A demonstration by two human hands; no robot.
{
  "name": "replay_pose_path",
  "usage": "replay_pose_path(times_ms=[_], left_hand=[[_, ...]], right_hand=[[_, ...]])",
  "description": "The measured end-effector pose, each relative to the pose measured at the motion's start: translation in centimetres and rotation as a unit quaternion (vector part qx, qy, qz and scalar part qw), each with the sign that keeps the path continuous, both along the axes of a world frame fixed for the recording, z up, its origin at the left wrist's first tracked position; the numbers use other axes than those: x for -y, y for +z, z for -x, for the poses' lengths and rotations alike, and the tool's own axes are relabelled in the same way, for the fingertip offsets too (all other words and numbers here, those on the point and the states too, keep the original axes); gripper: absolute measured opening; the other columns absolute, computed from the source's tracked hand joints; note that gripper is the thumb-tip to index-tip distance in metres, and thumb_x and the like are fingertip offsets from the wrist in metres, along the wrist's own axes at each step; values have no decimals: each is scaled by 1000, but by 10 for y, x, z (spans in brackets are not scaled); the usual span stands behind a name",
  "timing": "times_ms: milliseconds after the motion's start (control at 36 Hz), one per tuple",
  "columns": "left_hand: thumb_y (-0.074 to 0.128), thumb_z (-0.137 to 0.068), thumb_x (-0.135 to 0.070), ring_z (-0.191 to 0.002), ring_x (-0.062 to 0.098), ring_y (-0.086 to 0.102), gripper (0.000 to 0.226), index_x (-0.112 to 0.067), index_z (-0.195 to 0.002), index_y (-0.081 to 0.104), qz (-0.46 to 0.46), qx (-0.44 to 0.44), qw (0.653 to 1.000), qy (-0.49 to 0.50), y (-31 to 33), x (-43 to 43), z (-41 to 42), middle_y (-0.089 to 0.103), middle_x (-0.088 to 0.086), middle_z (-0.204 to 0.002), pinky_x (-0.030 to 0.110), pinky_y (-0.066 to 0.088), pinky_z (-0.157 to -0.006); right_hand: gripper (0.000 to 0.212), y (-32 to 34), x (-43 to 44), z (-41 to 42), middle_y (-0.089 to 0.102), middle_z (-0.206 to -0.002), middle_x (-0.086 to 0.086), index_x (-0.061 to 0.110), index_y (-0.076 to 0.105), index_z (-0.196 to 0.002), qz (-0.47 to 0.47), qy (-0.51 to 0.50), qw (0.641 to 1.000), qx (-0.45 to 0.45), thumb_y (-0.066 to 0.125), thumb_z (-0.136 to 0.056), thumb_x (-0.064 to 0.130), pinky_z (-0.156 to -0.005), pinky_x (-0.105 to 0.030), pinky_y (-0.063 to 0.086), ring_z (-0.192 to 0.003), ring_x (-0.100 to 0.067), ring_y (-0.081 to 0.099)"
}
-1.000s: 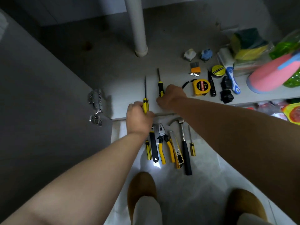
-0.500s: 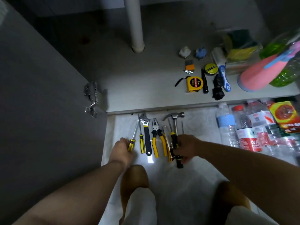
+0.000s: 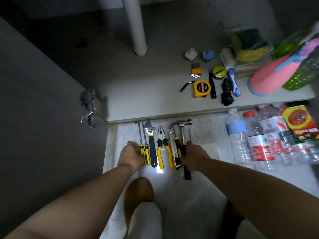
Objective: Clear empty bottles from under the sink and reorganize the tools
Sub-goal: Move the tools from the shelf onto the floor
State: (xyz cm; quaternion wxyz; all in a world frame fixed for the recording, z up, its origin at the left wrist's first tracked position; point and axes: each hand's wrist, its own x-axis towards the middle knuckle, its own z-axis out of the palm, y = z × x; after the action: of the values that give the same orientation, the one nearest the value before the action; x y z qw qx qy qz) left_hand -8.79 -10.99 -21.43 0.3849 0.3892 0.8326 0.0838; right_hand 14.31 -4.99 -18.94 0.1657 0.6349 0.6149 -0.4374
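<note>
Yellow-and-black is the handle of the leftmost screwdriver (image 3: 141,153), which the left hand's (image 3: 132,155) bent fingertips touch; pinching or merely resting, I cannot tell. The right hand (image 3: 194,156) lies curled over the black handle of the hammer (image 3: 182,133), fingers beside a short screwdriver (image 3: 177,144); its grip is hidden. Between the hands lie an adjustable wrench (image 3: 151,140), pliers (image 3: 163,147) and a utility knife (image 3: 173,149), all in one row on the pale floor (image 3: 172,195) just before the cabinet shelf (image 3: 138,94). Clear plastic bottles (image 3: 240,140) lie on the floor to the right. A tape measure (image 3: 201,88) sits on the shelf.
</note>
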Motion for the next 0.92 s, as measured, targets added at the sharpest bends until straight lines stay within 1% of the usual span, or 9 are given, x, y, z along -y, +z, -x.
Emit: replay_pose_path(times_ms=[111, 194, 250, 417, 500, 639, 750, 833, 917], left_hand=[[59, -88, -9, -92, 17, 59, 18, -19, -103, 56, -34, -18, 997, -60, 19, -14, -7, 64, 1, -104, 29, 49, -78], [55, -92, -17, -84, 21, 65, 9, -24, -94, 60, -76, -3, 989, -127, 43, -33, -24, 68, 0, -90, 39, 56, -79], [56, -93, -18, -79, 16, 67, 11, -26, -92, 63, -91, 44, 976, -191, 61, -49, -40, 69, -4, -84, 39, 57, -79], [63, -91, -16, -80, 17, 64, 11, -25, -97, 65, -129, 84, 942, -297, 107, -113, -95, 66, -4, -85, 42, 57, -81], [61, -91, -16, -96, 19, 61, 17, -23, -107, 64, -169, 32, 925, -339, 119, -143, -117, 59, 1, -105, 40, 53, -90], [64, -87, -17, -127, 23, 41, 51, -28, -135, 50, -215, -68, 907, -356, 123, -178, -144, 39, 1, -136, 41, 48, -99], [63, -87, -13, -144, 29, 28, 76, -31, -154, 32, -157, -66, 919, -356, 111, -199, -153, 27, 3, -159, 44, 37, -114], [62, -91, -18, -142, 30, 32, 73, -32, -155, 32, -137, -89, 917, -364, 98, -202, -152, 31, 3, -158, 47, 38, -113], [66, -89, -25, -127, 31, 42, 60, -31, -144, 43, -189, -135, 906, -353, 87, -198, -150, 45, 4, -141, 46, 47, -97]], right_hand=[[28, 27, -14, -9, 66, -107, -18, 6, 47, -108, 56, 82, 995, -19, 58, -91, 25, -61, -36, 57, -79, -32, 68], [35, 58, -38, -20, 69, -109, -27, -7, 60, -114, 122, 131, 982, -57, 55, -96, 23, -61, -30, 55, -92, -35, 73], [28, 80, -55, -32, 69, -111, -23, 0, 62, -112, 119, 113, 983, -80, 57, -97, 23, -67, -33, 55, -90, -32, 72], [12, 114, -101, -75, 70, -93, -11, 9, 65, -97, -101, -5, 991, -90, 56, -93, 18, -72, -35, 58, -85, -29, 72], [11, 111, -111, -92, 71, -91, -9, 17, 64, -86, -209, -52, 975, -58, 53, -88, 19, -82, -35, 56, -89, -30, 68], [8, 96, -119, -103, 64, -102, -8, 19, 59, -88, -267, -94, 958, -54, 65, -83, 19, -79, -28, 47, -94, -29, 62], [13, 88, -125, -103, 57, -103, -9, 16, 59, -95, -301, -100, 945, -75, 65, -83, 18, -78, -32, 49, -90, -30, 61], [18, 85, -128, -93, 55, -107, -9, 13, 58, -99, -321, -90, 939, -82, 65, -83, 17, -80, -36, 51, -90, -30, 60], [19, 81, -134, -82, 56, -110, -11, 9, 58, -102, -347, -69, 930, -99, 63, -83, 13, -75, -31, 46, -93, -30, 59]])
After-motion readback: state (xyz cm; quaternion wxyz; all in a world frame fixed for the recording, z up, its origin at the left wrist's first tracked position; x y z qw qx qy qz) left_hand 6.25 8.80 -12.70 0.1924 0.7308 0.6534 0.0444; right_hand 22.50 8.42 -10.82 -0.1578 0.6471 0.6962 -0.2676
